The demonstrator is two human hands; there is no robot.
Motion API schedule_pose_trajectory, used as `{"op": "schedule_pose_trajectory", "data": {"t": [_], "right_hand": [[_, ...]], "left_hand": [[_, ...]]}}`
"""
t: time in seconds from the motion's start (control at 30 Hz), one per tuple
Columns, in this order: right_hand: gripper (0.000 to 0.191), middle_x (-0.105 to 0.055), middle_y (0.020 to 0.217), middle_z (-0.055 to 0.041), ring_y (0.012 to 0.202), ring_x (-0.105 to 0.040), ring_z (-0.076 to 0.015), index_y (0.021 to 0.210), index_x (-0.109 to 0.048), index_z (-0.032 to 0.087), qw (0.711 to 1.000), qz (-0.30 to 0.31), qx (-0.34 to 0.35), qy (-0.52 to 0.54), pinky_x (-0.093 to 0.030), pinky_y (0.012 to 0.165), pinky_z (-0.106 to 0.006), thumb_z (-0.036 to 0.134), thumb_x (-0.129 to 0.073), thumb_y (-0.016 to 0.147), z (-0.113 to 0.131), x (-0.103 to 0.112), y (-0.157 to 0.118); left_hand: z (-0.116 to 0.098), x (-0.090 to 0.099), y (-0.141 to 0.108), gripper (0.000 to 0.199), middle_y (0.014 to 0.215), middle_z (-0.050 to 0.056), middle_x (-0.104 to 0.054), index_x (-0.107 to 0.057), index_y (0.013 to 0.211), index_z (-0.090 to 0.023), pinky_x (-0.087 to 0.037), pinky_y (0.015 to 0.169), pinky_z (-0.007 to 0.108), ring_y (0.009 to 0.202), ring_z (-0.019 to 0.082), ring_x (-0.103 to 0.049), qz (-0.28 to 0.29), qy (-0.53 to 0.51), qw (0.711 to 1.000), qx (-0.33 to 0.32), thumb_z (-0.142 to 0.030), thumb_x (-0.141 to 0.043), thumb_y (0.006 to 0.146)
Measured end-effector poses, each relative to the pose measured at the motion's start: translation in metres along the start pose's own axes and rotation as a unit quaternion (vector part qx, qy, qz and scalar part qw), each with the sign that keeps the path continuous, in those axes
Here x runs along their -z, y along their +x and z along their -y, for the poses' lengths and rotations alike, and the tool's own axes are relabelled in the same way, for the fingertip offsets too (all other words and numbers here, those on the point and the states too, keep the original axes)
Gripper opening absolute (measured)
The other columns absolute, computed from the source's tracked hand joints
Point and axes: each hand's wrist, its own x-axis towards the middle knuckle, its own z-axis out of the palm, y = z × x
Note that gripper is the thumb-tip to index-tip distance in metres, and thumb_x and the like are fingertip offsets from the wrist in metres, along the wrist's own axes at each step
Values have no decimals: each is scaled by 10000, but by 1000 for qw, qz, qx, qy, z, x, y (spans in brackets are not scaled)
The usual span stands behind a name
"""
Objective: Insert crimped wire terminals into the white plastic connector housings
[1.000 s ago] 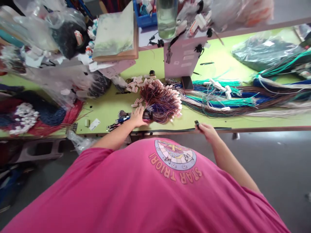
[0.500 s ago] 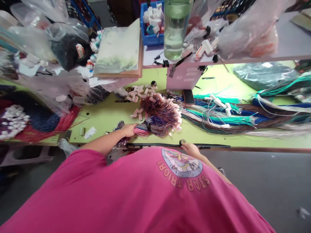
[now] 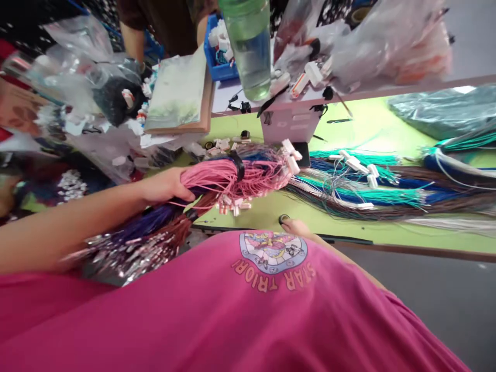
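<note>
My left hand [image 3: 168, 186] is wrapped round a thick bundle of pink, blue and brown wires [image 3: 217, 173], lifted over the green worktop [image 3: 259, 214]. A black tie goes round the bundle; white connectors hang at its right end, and silvery wire ends droop at the lower left. At the table's front edge, my right hand [image 3: 296, 226] has its fingers on a small black tape roll [image 3: 284, 219]. Part of that hand is hidden by the pink shirt.
Green, blue and brown wires [image 3: 349, 181] lie to the right beside a dark phone [image 3: 302, 154]. On the shelf [image 3: 418, 85] stand a green bottle [image 3: 250, 57], a blue bin [image 3: 219, 70], a book [image 3: 176, 93] and plastic bags. Another person stands behind.
My left hand has raised the bundle and turned it, showing its pink wires. The view has shifted, and a person has come into sight behind the shelf.
</note>
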Motion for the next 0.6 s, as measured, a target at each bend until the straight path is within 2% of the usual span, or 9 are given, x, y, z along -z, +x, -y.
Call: {"op": "schedule_pose_trajectory", "data": {"t": [0.1, 0.2, 0.3, 0.4, 0.5, 0.6], "right_hand": [[313, -675, 1207, -71, 1046, -670, -194, 1213, -658, 193, 998, -13, 47, -38, -581, 904, -383, 410, -619, 991, -3, 12, 16], [350, -656, 1257, -88, 1091, -657, -205, 1255, -637, 180, 993, -34, 85, -73, -570, 946, -425, 403, -629, 985, -10, 27, 28], [351, -625, 1337, -158, 1143, -640, -241, 1322, -617, 148, 985, -54, 123, -104, -538, 988, -442, 320, -537, 1026, -24, 39, 30], [440, -494, 1520, -239, 1312, -540, -345, 1430, -578, 132, 970, -59, 189, -143, -452, 1078, -514, 259, -419, 1040, -39, 44, 22], [525, -324, 1678, -136, 1495, -320, -421, 1521, -517, 243, 935, -27, 297, -194, -285, 1186, -638, 356, -499, 1009, -41, 47, 17], [535, -307, 1696, -7, 1553, -243, -361, 1510, -519, 343, 872, 37, 417, -252, -167, 1239, -635, 376, -564, 978, -13, 48, 28]], "left_hand": [[-13, -24, -21, 715, 1017, -21, -776, -729, 1169, -166, -505, 1054, 430, 973, 242, -702, -123, 28, 992, -5, -189, -796, 457], [-24, -56, -39, 669, 981, 3, -762, -734, 1093, -128, -519, 1029, 434, 911, 214, -680, -222, 18, 975, -25, -179, -795, 429], [-39, -87, -58, 683, 980, 27, -743, -718, 1113, -84, -509, 1028, 497, 854, 193, -675, -293, -7, 956, -22, -175, -792, 439], [-50, -113, -87, 746, 948, 24, -738, -703, 1184, -57, -482, 1035, 595, 808, 186, -697, -344, -47, 938, -12, -169, -807, 454], [-46, -142, -130, 758, 906, 40, -770, -733, 1137, -63, -452, 1064, 665, 777, 227, -725, -411, -92, 907, 12, -190, -867, 402], [-24, -185, -181, 806, 919, 35, -798, -748, 1121, -122, -460, 1072, 646, 832, 296, -757, -469, -144, 866, 92, -268, -920, 348]]}}
